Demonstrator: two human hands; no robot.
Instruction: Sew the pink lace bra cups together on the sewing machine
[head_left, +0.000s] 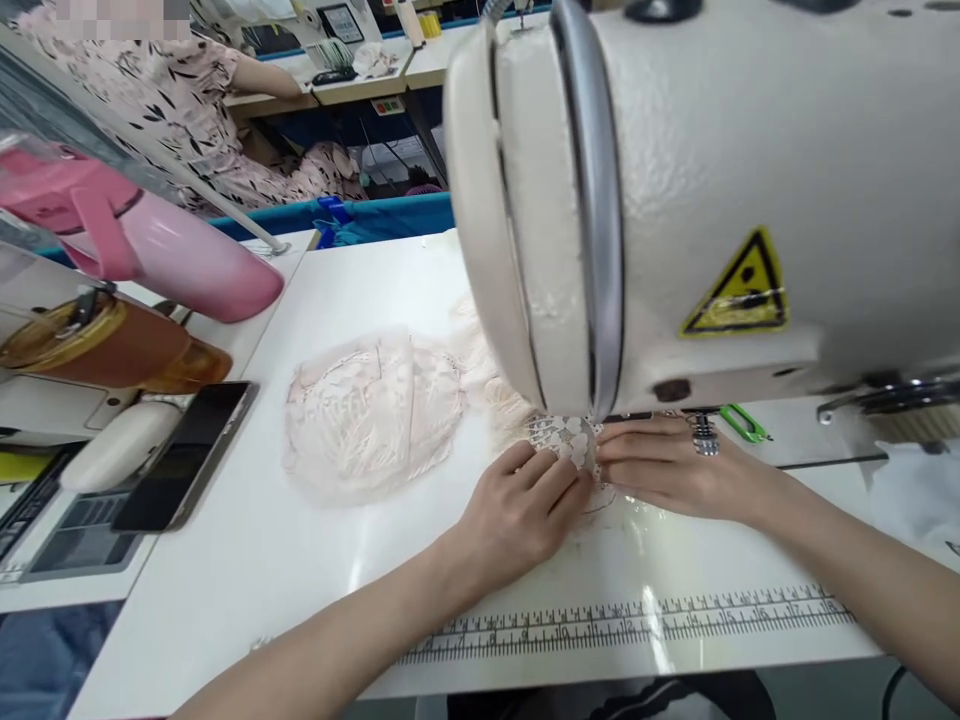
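Under the head of a white sewing machine [675,180], a piece of pale lace fabric [564,437] lies on the white table. My left hand [525,505] is closed on the lace, its fingers curled against the near edge. From the other side, my right hand [679,470] reaches in with its fingers stretched out flat, their tips touching the lace. The needle area is hidden behind the machine head. Left of my hands, a sheer pale pink lace piece [375,415] with seams lies spread on the table, meeting more gathered fabric near the machine.
A phone [187,455], a white computer mouse [120,445], an amber cup [112,345] and a pink tumbler [180,245] are at the left. A printed ruler [600,625] runs along the front edge. A green thread snipper [745,422] lies right. Another person [172,110] sits beyond.
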